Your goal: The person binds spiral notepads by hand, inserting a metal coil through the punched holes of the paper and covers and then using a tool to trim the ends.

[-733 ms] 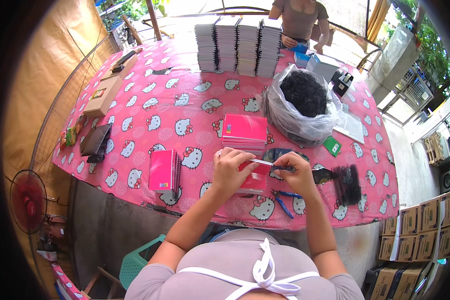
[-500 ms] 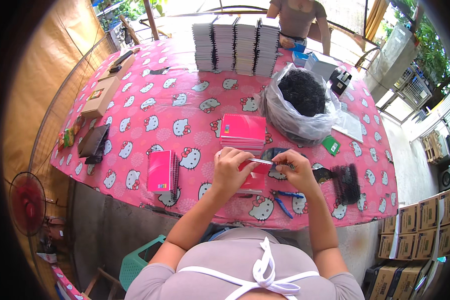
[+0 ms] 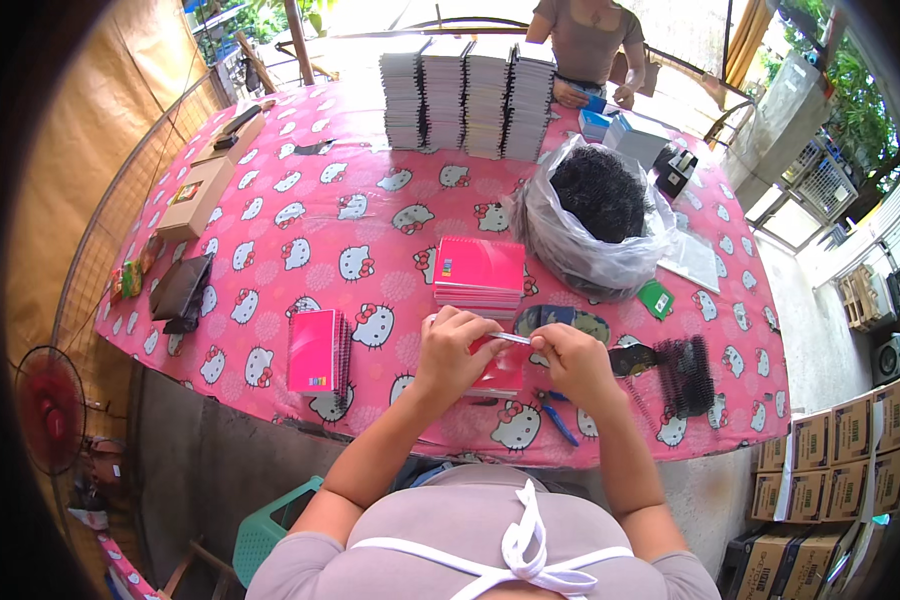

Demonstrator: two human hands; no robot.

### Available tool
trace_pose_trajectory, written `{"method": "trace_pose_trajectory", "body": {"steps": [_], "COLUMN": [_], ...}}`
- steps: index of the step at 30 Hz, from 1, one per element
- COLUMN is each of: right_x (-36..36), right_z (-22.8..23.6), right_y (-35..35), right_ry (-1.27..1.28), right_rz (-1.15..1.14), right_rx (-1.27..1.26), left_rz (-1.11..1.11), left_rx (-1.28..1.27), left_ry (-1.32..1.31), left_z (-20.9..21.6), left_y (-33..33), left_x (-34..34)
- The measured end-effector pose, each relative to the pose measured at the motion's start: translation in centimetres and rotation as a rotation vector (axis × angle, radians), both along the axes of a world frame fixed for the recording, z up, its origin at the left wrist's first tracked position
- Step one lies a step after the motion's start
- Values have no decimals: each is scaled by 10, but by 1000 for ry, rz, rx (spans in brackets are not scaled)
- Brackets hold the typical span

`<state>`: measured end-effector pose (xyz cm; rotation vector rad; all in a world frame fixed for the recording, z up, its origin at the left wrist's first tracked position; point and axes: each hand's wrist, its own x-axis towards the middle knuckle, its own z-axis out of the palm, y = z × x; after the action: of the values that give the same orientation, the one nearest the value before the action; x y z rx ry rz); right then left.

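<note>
My left hand is closed on a thin pink notebook, held nearly edge-on with its pale page edge facing up. At the right end of that edge, my right hand pinches its fingertips together; what lies between them is too small to make out. Below the hands is a pink-covered pile, partly hidden. Just beyond them stands a stack of pink notebooks. Blue-handled pliers rest under my right hand. Black spiral coils lie to its right.
Spiral-bound pink notebooks sit at left. A plastic bag holds a mass of black coils. Tall stacks of bound books stand at the back, near another person. A green card lies right of the bag.
My right hand has turned and drawn its fingers into a pinch at the notebook's end, covering more of the pliers. My left hand keeps its grip.
</note>
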<state>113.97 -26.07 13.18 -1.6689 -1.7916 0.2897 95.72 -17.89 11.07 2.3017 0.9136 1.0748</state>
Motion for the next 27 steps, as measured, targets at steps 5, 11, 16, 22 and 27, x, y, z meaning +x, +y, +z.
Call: {"method": "trace_pose_trajectory", "body": {"steps": [5,11,16,22,27], "right_x": [77,116,71,81,65], "right_z": [-26,-124,-39,-29,-22], "right_y": [6,5,0,2,8], "right_ry": [-152,-426,774,-111,618], "right_rz": [-132,-309,92,34,-147], "right_rx": [-122,-266,-21,-186,-286], "left_rz": [-52,-145,-122,-161,-150], "left_rx": [3,25,40,-30,-175], "left_ry": [4,-25,-11,-35,7], "left_z": [7,0,1,3,19], "left_y": [-6,-4,-3,-3,-4], "left_x": [-12,-1,-6,0,0]}}
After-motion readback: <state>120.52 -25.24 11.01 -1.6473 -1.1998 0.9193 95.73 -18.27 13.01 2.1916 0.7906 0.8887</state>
